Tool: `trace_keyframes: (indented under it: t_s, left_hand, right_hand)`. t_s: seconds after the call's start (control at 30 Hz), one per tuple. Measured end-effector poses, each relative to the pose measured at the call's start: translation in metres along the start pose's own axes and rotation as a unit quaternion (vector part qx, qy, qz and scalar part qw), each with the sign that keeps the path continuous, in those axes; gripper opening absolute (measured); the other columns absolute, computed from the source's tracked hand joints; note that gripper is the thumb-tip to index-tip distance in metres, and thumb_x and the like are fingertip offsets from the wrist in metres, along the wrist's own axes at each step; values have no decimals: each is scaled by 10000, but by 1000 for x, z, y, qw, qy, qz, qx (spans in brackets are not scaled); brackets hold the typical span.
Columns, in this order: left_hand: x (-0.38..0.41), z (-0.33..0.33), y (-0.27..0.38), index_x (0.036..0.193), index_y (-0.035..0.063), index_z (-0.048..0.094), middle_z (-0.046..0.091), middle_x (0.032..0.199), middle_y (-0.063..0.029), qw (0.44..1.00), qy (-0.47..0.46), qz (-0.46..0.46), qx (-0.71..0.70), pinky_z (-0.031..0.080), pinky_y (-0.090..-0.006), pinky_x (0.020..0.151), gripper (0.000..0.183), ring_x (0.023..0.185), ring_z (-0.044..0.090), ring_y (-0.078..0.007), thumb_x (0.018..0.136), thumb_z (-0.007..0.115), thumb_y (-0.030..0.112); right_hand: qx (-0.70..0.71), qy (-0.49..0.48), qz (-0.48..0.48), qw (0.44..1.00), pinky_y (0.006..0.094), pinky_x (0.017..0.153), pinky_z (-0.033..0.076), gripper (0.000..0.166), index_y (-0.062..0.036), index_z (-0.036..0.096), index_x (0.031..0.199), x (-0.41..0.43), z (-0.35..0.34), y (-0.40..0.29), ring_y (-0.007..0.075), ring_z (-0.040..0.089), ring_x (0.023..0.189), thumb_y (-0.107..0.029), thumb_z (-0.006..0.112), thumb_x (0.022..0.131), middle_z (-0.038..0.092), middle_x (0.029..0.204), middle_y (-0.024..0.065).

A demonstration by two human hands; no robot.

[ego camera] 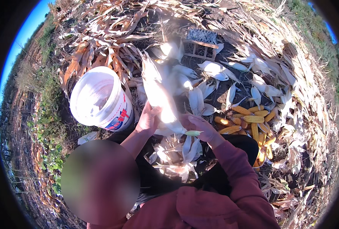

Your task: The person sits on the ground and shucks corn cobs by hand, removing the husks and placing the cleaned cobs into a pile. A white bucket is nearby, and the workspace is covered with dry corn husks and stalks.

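A corn ear in its pale dry husk (159, 88) slants across the space before me, its tip pointing up and away and its greenish stalk stub (194, 133) near my right hand. My left hand (149, 118) grips this ear along its lower left side. Beside the butt end is my right hand (201, 127), its fingers loosely apart with nothing visibly held; whether they touch the husk I cannot tell. Between my legs lies a heap of stripped husks (173, 154). Several unhusked ears (196, 100) lie on the soil beyond my hands.
A white plastic bucket (123, 114) bearing printing leans at my left. Husked yellow ears (251, 120) are piled by my right knee. A small wooden stool with a woven seat (201, 35) lies farther off. Dry corn stalks (100, 43) are heaped around, with green weeds (53, 160) at left.
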State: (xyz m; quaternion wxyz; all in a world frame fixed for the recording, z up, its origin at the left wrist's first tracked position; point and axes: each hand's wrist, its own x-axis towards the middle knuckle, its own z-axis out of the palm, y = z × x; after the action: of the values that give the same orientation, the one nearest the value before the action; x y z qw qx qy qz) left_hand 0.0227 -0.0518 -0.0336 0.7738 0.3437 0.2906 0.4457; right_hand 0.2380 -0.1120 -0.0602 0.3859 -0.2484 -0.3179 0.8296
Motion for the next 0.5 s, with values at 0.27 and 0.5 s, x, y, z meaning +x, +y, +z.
trace_keyframes:
  t_s: [0.27,0.5]
  left_hand:
    - [-4,19,-25,1329,72,300,473,1228,-75,994,-68,-41,79,342,-374,989,739,1165,439,-204,749,731,226]
    - [12,32,-1,1302,47,340,499,1012,-40,994,93,20,54,403,-267,842,552,919,506,-133,831,609,149]
  right_hand:
    - [-140,81,2,987,271,849,433,521,-2,433,1243,-2,36,1,123,518,993,-204,650,814,531,1099,62]
    - [-393,272,-54,877,339,769,474,467,1,466,1160,6,5,28,221,579,950,-188,665,783,577,1036,126]
